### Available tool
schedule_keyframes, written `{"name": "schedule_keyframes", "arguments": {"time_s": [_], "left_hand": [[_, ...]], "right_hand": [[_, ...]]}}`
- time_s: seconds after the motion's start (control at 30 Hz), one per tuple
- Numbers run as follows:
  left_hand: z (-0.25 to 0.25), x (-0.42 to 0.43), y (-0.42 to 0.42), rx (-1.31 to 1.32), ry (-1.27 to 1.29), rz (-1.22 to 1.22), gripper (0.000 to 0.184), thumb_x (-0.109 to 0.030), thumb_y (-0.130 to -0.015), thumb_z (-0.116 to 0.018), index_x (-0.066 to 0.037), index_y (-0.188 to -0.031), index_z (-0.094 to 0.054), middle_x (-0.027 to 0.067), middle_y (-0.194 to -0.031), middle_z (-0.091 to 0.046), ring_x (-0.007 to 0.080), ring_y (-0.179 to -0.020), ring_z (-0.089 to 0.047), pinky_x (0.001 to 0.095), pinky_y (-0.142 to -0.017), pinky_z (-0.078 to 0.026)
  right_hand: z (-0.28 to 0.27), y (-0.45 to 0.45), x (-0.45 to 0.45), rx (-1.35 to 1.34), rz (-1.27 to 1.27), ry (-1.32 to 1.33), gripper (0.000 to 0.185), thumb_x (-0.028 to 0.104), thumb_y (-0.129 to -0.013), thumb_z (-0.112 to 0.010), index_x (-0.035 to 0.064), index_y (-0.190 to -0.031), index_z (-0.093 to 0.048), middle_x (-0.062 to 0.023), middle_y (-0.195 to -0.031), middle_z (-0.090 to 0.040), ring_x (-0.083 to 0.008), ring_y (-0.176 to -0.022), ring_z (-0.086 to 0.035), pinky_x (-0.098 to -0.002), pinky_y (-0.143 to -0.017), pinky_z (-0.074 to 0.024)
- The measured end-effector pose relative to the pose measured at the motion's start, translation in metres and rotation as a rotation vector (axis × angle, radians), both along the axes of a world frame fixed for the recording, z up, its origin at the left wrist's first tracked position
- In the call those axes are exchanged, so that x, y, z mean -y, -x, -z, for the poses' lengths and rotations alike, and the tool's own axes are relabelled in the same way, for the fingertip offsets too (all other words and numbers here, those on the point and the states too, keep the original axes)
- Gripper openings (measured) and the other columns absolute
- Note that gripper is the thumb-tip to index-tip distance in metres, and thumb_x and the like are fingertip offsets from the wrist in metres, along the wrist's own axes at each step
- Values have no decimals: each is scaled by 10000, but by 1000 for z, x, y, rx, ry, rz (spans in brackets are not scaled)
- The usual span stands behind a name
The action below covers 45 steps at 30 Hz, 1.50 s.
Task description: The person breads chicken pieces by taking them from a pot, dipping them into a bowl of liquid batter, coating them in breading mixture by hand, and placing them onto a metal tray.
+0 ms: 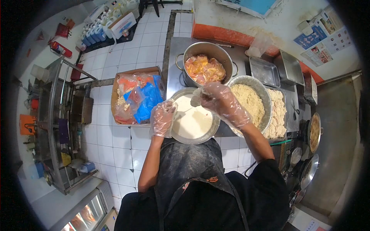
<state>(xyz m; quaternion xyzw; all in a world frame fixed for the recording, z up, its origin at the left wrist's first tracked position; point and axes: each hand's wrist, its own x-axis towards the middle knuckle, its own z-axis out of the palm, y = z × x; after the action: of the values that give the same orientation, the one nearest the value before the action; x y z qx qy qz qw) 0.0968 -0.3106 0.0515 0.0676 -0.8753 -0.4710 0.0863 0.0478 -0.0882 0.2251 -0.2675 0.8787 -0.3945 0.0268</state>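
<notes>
Both my hands wear clear plastic gloves. My left hand (pixel 163 118) is at the left rim of a metal bowl of white liquid (pixel 192 122), its fingers curled against the rim. Over the bowl's upper right part is my right hand (pixel 220 101), fingers bent together and pointing left; what they hold, if anything, is hidden. Behind the bowl stands a large pot (pixel 206 47) with orange-yellow raw meat pieces (pixel 204 69). To the right sit a wide basin of pale crumbs (pixel 248 102) and a tray of coated pieces (pixel 276 115).
A cardboard box (pixel 115 96) with plastic bags stands left of the counter. Empty metal trays (pixel 264 72) lie at the back right, scissors (pixel 295 109) near the right edge. Pans (pixel 315 133) are further right, a metal rack (pixel 58 127) far left.
</notes>
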Motion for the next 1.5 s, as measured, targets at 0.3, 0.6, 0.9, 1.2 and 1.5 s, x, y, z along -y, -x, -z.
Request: {"name": "schedule_keyframes", "arguments": {"time_s": [0.3,0.6,0.9,1.2,1.5], "left_hand": [[14,5,-2,2,179,42,262,-279,-897,-686,-54,-1027,-722,140,-1028,-717,308,-926,-675,400,-839,-528],[38,11,-7,-7,-128,6,252,-169,-859,-717,13,-1032,-708,156,-1022,-726,278,-937,-690,381,-869,-524],[24,6,-17,56,-66,13,260,-161,-859,-726,27,-1036,-699,152,-1024,-723,260,-936,-682,376,-871,-515],[17,5,-29,98,-86,34,258,-151,-866,-729,27,-1048,-696,142,-1024,-718,228,-948,-667,348,-873,-505],[17,9,-23,51,-86,50,250,-177,-855,-731,10,-1019,-713,144,-1023,-722,262,-936,-678,361,-874,-510]], "right_hand": [[43,-5,-11,-78,4,21,186,118,-821,-723,-12,-927,-643,-187,-870,-655,-340,-761,-645,-428,-704,-502],[89,-28,-9,-162,149,117,222,119,-807,-709,18,-988,-628,-183,-908,-643,-379,-878,-628,-460,-773,-492],[71,-44,-6,-123,184,157,211,111,-821,-709,19,-990,-623,-181,-900,-636,-383,-865,-618,-465,-762,-483],[92,-47,-7,-91,204,175,204,68,-805,-684,25,-994,-622,-161,-878,-634,-359,-854,-628,-450,-760,-488],[63,-40,-31,54,191,222,222,97,-783,-746,10,-965,-652,-171,-888,-654,-350,-845,-646,-433,-758,-509]]}}
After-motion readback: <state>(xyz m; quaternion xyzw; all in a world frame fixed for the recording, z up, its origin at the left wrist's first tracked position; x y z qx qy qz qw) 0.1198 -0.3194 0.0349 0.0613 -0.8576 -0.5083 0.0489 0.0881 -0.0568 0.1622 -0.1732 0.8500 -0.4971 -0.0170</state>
